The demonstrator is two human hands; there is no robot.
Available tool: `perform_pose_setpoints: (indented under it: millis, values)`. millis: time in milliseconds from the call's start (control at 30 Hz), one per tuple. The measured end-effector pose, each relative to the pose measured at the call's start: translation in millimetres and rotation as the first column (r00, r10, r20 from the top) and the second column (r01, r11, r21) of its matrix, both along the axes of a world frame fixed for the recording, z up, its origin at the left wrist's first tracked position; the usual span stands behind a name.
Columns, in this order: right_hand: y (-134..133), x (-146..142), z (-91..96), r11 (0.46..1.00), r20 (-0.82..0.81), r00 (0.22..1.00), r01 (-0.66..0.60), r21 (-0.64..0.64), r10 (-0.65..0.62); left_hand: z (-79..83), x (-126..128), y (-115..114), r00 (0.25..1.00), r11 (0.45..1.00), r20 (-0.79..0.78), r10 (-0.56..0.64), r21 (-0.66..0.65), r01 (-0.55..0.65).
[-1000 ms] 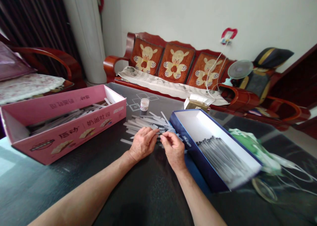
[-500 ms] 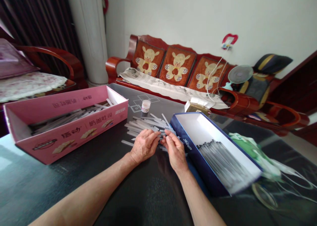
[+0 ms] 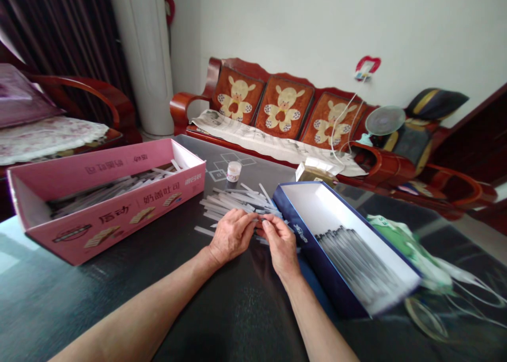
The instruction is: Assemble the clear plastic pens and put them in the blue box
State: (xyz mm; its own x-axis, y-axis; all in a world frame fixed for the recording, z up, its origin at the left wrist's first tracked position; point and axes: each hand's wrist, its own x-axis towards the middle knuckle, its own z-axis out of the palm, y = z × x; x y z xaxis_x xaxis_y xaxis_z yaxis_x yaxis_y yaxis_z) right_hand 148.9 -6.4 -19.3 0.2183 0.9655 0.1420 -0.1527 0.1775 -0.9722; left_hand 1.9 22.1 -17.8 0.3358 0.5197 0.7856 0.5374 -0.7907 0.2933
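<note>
A heap of thin pale plastic strips (image 3: 233, 200) lies on the dark table (image 3: 222, 309), between a pink box and a blue box. My left hand (image 3: 230, 234) rests at the near edge of the heap, fingers curled and pinched on a strip. My right hand (image 3: 280, 241) is beside it, thumb and fingers pinched together on the same spot; the two hands nearly touch. The blue box (image 3: 309, 246) with a white inside holds a bundle of dark-tipped clear strips (image 3: 356, 261). The pink box (image 3: 114, 214) holds several more pale strips.
A small white jar (image 3: 233, 170) stands behind the heap. A tan packet (image 3: 315, 172) lies at the blue box's far end. Green and white bags with clear tape rolls (image 3: 425, 304) lie at right. A wooden sofa (image 3: 277, 108) and a fan (image 3: 384, 121) are beyond the table.
My hands have drawn closer together at the near edge of the heap, the right one's fingers now pinched beside the left. The view has shifted slightly.
</note>
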Motion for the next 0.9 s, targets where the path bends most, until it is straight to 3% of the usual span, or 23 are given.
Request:
perform_pose_setpoints:
  millis: [433, 700, 900]
  values:
    - [-0.5, 1.1, -0.2, 0.999, 0.179, 0.983, 0.023, 0.037, -0.030, -1.5, -0.1, 0.7, 0.998, 1.000, -0.064, 0.005, 0.009, -0.004]
    - [-0.4, 4.3, 1.6, 0.992, 0.338, 0.937, 0.054, 0.113, -0.089, 1.7, -1.5, 2.9, 0.989, 0.997, -0.123, 0.077, -0.001, -0.078]
    - [-1.6, 3.5, 3.7, 0.985, 0.371, 0.920, 0.074, 0.157, -0.128, 5.2, -0.7, 0.0, 0.987, 0.999, -0.156, 0.043, -0.010, -0.045]
